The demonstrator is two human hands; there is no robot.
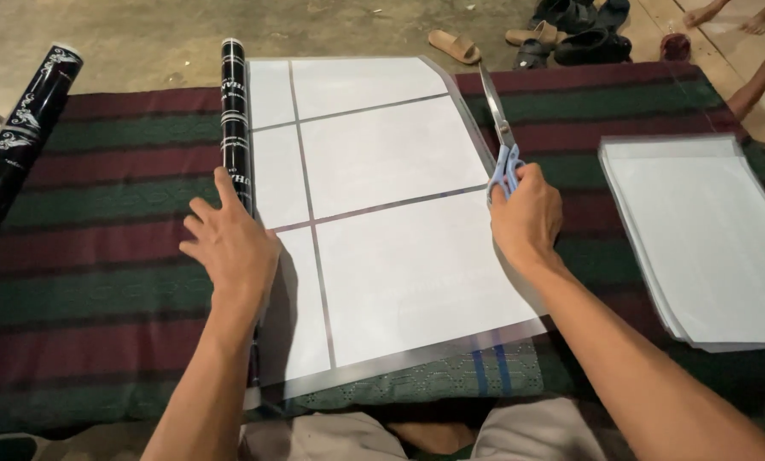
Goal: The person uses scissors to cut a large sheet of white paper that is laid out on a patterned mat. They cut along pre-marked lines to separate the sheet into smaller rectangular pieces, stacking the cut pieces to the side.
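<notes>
My left hand [229,243] rests flat, fingers spread, on a black roll of clear film [234,111] that lies along the left side of several white sheets [391,162]. The sheets lie under the unrolled clear film [450,350] on a striped maroon and green mat [101,256]. My right hand [527,218] grips blue-handled scissors [502,137], blades pointing away along the film's right edge.
A stack of covered white sheets [706,239] lies on the mat at the right. A second black roll [20,145] lies at the far left. Sandals [455,44] and shoes [587,38] sit on the floor beyond, with another person's feet [711,13] at top right.
</notes>
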